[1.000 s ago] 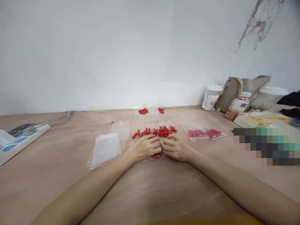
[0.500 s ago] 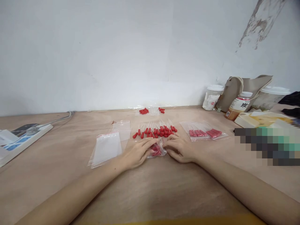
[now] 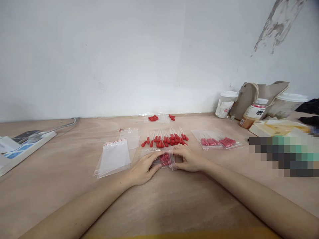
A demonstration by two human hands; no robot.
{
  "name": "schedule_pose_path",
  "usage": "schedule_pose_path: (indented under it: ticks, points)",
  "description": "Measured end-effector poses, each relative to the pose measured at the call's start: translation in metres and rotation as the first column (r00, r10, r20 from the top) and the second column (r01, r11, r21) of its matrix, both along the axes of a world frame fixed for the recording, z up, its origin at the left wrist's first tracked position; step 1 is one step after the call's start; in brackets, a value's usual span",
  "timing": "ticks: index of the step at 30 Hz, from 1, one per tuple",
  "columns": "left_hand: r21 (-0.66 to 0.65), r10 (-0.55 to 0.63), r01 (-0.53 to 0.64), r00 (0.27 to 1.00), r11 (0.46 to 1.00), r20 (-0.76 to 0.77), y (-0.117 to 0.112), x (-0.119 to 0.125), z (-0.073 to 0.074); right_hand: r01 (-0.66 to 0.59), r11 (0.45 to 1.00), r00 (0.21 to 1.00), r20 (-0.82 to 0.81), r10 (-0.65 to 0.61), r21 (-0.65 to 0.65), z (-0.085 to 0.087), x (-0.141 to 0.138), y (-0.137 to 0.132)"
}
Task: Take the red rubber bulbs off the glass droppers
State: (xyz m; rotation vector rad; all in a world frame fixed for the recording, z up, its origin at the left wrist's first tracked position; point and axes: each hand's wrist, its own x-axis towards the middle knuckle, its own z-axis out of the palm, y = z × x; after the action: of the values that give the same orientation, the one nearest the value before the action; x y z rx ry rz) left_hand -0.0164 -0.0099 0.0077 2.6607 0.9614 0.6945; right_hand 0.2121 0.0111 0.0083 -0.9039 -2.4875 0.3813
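Between my hands lies a clear zip bag (image 3: 164, 160) with red-bulbed droppers inside, low on the table. My left hand (image 3: 145, 168) curves round the bag's left part, fingers over its far edge and thumb at the near edge. At the bag's right end, my right hand (image 3: 188, 158) grips the edge between thumb and fingers. Just beyond the hands is a loose pile of droppers (image 3: 171, 139) with red bulbs toward me and thin clear stems pointing away. To the left lie empty zip bags (image 3: 113, 157); to the right, filled dropper bags (image 3: 218, 141).
More red bulbs (image 3: 153, 118) lie on plastic near the wall. At left is a power strip (image 3: 27, 149) with a cable. A lidded cup (image 3: 226, 104), a drink bottle (image 3: 254, 113), a beige bag (image 3: 270, 89) and another cup (image 3: 286, 105) stand at the back right.
My left hand has opened wider around the bag, its thumb shifting nearer to me. The bag has turned and flattened, showing more of its right end and the red bulbs inside.
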Motion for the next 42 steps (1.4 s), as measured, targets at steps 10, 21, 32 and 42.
schedule_pose_path:
  ticks: [10, 21, 32, 42]
  points:
    - [-0.004, 0.022, -0.022, 1.000, 1.000, 0.012, 0.000, -0.001, 0.002, 0.169, 0.980, 0.983, 0.056, -0.175, 0.101, 0.003, -0.016, -0.012]
    - [-0.104, 0.009, -0.010, 1.000, 0.995, -0.002, 0.002, -0.004, 0.003, 0.167, 0.982, 0.985, 0.017, -0.170, 0.091, -0.007, -0.015, -0.009]
    - [-0.165, -0.032, 0.029, 0.999, 0.986, -0.018, 0.004, -0.010, 0.005, 0.101, 0.995, 0.995, -0.008, -0.101, -0.015, 0.013, 0.001, -0.009]
    - [-0.170, -0.041, 0.033, 0.998, 0.985, -0.045, 0.003, -0.016, 0.009, -0.114, 0.960, 0.961, -0.272, 0.042, -0.255, 0.016, 0.024, 0.011]
